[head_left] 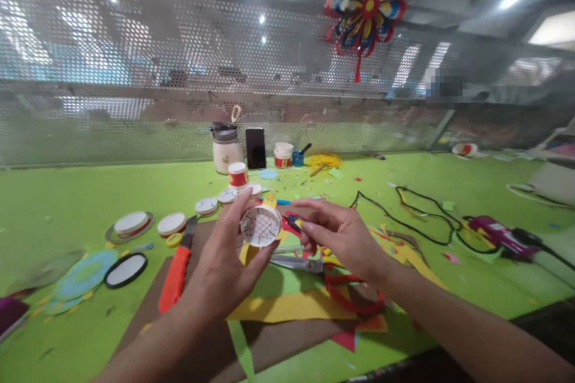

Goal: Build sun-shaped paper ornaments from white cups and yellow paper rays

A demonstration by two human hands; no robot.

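My left hand (236, 245) is closed around the edge of a small round white lid (261, 227), whose face carries thin dark crossing lines. The lid is tilted up toward me. Close to its right side, my right hand (330, 227) pinches a small blue-and-yellow tool (295, 222); its exact kind is unclear. Beneath the hands lie scissors with red handles (359, 305), partly covered by my right hand, and a yellow paper strip (291, 306). An orange-handled knife (177, 272) rests left of my left hand.
White lids (171, 224) lie at the left on the green table (81, 191). A red-and-white tub (238, 175), a jug (227, 149) and a phone (256, 148) stand behind. At the right, a black cord (422, 236) runs near a purple device (494, 234). A paper flower (369, 6) hangs above.
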